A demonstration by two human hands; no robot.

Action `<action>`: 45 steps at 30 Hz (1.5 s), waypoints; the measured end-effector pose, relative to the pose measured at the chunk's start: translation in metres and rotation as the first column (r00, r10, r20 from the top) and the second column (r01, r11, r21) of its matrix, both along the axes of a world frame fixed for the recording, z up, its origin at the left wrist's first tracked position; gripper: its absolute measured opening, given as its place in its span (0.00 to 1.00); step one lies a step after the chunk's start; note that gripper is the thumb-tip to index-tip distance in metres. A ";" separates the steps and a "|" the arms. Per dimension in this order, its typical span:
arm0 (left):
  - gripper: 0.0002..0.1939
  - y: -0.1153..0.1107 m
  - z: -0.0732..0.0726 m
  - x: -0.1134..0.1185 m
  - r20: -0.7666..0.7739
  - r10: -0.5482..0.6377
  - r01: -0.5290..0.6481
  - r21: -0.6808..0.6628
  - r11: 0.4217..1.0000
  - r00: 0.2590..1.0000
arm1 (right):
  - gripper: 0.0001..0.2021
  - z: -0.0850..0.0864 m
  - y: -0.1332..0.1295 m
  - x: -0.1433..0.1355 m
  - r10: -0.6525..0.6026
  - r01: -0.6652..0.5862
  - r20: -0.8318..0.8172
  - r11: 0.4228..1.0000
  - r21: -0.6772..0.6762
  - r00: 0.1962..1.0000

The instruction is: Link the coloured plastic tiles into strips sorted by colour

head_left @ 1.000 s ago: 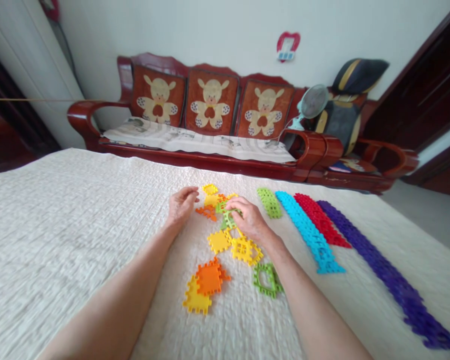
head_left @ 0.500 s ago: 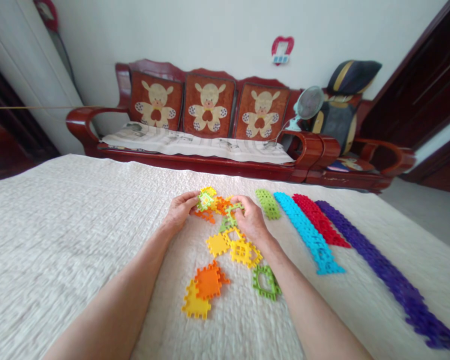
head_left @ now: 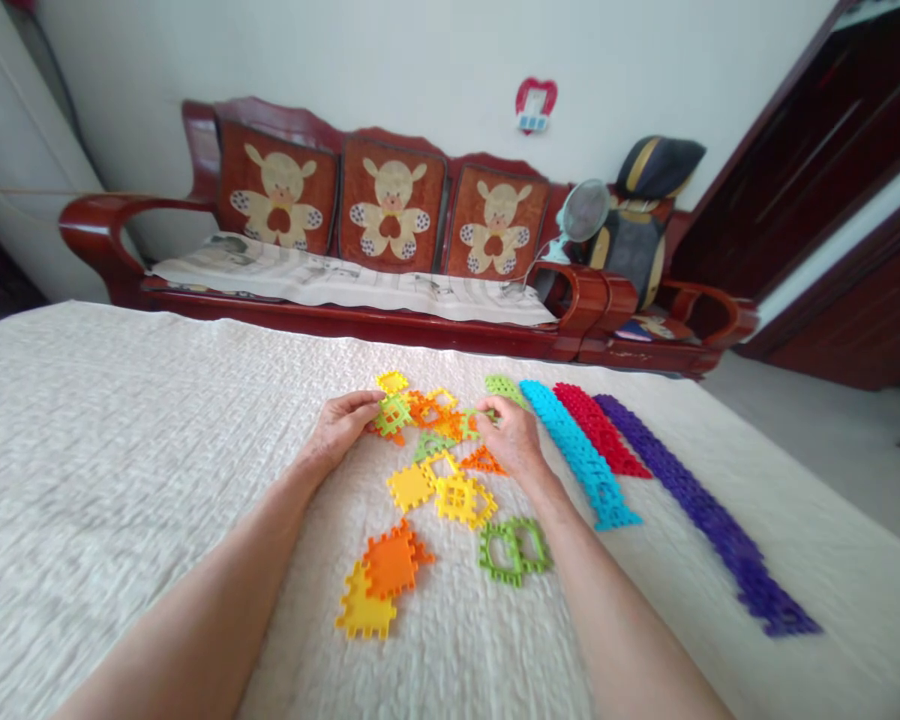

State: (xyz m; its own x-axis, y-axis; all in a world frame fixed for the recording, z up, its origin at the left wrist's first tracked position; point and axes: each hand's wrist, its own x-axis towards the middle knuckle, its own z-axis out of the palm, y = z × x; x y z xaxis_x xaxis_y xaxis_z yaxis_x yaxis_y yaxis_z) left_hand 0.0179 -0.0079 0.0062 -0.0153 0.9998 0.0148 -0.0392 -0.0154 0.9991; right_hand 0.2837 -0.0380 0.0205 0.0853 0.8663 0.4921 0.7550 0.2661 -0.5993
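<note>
My left hand [head_left: 339, 428] pinches the edge of a light green window-pattern building tile [head_left: 394, 415] at the far side of a loose pile. Between the fingers and thumb of my right hand [head_left: 513, 435] is another light green tile [head_left: 470, 425], partly hidden by the fingers. Orange tiles [head_left: 429, 410] lie between the two hands, with a yellow frame tile [head_left: 393, 381] just behind the left one. Nearer me are yellow tiles [head_left: 411, 487], an orange triangle [head_left: 484, 460] and a green triangle [head_left: 435, 445].
Close to me, an orange square tile [head_left: 391, 562] overlaps a yellow one [head_left: 365, 605]; green frame tiles [head_left: 501, 553] lie by my right forearm. Rightward run rows of light green [head_left: 504, 388], blue [head_left: 576, 448], red [head_left: 600, 428] and purple tiles [head_left: 709, 515] on the white quilted cover [head_left: 157, 450].
My right hand has moved its green tile rightward, away from the pile's middle. An orange triangle now shows beside it. The left hand's green tile has lowered slightly; the camera has turned right.
</note>
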 end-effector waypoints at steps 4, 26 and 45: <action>0.24 0.001 -0.003 -0.001 -0.005 0.021 -0.021 0.002 1.000 1.000 | 0.10 -0.009 -0.018 0.037 -0.269 0.271 0.061 0.962 -0.035 0.961; 0.23 -0.001 0.002 -0.001 -0.032 0.057 -0.057 0.005 0.998 0.998 | 0.18 -0.017 -0.057 0.057 0.009 0.044 0.215 0.969 -0.242 0.977; 0.21 0.003 -0.005 -0.003 -0.059 0.076 -0.075 0.014 0.997 0.995 | 0.14 -0.048 -0.034 0.046 -0.348 0.343 0.066 0.936 0.082 0.935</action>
